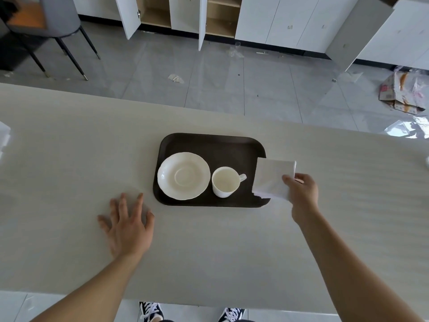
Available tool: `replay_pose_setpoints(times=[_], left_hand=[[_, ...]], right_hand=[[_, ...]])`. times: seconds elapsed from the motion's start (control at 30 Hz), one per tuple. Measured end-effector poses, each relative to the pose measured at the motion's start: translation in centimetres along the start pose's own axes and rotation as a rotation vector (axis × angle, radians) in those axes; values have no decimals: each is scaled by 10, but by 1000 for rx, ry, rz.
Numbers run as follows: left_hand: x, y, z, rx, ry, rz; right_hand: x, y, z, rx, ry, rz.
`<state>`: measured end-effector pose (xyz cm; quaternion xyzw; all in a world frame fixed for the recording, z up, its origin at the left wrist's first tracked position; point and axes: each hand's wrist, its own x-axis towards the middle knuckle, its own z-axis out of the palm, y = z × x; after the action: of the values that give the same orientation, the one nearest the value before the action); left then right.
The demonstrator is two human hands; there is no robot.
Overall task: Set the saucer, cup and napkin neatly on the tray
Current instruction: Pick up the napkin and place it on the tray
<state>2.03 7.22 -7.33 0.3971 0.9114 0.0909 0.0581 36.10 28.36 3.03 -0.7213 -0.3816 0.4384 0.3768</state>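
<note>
Right hand [301, 194] has the folded white napkin [271, 177] pinched by its near right corner, thumb on top, grip closed on it. The napkin hangs over the right edge of the dark tray [209, 140], partly past the rim, not yet laid flat as far as I can tell. Saucer [183, 175] sits on the tray's left side, cup [225, 181] just beside it to the right, handle pointing right toward the napkin. Left hand [127, 226] is spread flat on the desk [69, 135], holding nothing, fingers wide open.

Step in hand looks like napkin placement. To do it well: bring the napkin left so it lies wholly inside the rim, edges square to the tray, clear of the cup handle. Free space there is narrow, so lower it flat, then let go.
</note>
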Motion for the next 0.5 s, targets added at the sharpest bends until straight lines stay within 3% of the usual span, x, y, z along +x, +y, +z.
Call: replay_pose_setpoints(times=[0.17, 0.5], left_hand=[[0, -2, 3, 13, 1, 4], [1, -4, 4, 23, -3, 4]], right_hand=[[13, 14, 26, 58, 9, 165], [12, 31, 17, -487, -19, -71]])
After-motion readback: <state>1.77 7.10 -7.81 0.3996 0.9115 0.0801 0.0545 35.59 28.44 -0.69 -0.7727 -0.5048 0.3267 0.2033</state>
